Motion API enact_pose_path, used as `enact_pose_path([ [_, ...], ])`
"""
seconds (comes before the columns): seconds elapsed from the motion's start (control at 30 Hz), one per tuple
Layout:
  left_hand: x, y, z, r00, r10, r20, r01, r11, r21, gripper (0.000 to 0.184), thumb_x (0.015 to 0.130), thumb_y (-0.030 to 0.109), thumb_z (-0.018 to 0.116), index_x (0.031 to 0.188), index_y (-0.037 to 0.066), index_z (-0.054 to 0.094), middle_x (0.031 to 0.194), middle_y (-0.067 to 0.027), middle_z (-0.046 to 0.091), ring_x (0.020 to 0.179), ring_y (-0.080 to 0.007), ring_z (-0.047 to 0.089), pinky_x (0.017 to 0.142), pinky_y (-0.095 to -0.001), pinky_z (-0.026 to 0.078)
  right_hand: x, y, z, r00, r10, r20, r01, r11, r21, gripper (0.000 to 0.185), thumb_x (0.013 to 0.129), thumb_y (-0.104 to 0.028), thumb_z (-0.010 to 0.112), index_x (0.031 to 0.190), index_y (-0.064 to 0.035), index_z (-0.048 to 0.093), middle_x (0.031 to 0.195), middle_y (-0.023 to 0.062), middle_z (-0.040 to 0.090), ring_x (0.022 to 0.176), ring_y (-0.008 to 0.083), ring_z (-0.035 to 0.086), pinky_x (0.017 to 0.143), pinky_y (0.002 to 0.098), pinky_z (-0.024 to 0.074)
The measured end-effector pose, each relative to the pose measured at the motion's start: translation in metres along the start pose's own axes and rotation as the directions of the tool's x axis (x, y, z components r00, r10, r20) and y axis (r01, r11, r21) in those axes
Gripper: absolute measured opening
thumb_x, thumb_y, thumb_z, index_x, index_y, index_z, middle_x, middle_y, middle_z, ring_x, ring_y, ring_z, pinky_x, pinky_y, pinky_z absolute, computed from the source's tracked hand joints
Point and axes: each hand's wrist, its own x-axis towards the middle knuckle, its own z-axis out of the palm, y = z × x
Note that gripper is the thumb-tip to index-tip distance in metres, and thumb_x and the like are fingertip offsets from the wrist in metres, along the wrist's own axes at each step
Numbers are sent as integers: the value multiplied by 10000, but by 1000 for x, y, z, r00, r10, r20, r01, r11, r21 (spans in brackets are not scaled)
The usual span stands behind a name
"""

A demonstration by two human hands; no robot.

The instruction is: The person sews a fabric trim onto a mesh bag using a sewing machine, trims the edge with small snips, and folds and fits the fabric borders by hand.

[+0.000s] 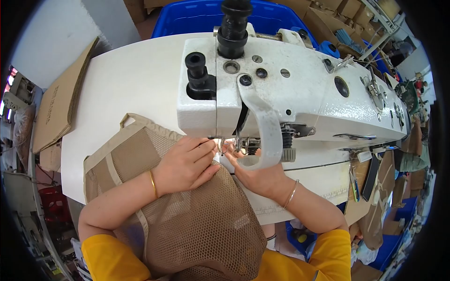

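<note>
A white sewing machine (309,98) stands before me, its needle area (221,146) brightly lit. My left hand (185,165) lies on brown mesh fabric (201,220) with tan binding, its fingers bent and pinched together at the left of the needle. The fabric runs from the table down over my lap. From the right, my right hand (258,177) reaches under the machine head, fingertips close to the needle and drawn together. The curved white guard (269,126) covers part of that hand, and what its fingers hold is too small to make out.
Behind the machine stands a blue bin (187,18). A cardboard sheet (63,93) leans at the table's left edge. On the right, pens (354,186) and a dark flat object (370,178) lie by the ruler markings (300,207). Boxes fill the background.
</note>
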Motion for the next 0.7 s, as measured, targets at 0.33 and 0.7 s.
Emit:
enact_pose_path([
  [0.33,-3,1,-6,999,-14,40,14,1000,-12,349,820,208,677,1045,-52,614,1099,-148,583,1029,-280,566,821,-377,459,-2,1,4,1000,4,-16,-4,1000,8,66,658,-119,629,717,-102,654,830,10,565,898,216,542,818,355,457],
  [0.7,-3,0,-4,999,-6,44,6,1000,-20,347,831,223,664,1058,-34,607,1089,-123,570,1039,-256,537,828,-369,438,-4,4,10,1000,17,-3,-17,1000,10,76,674,-121,639,747,-119,662,828,-9,567,888,209,543,788,350,463],
])
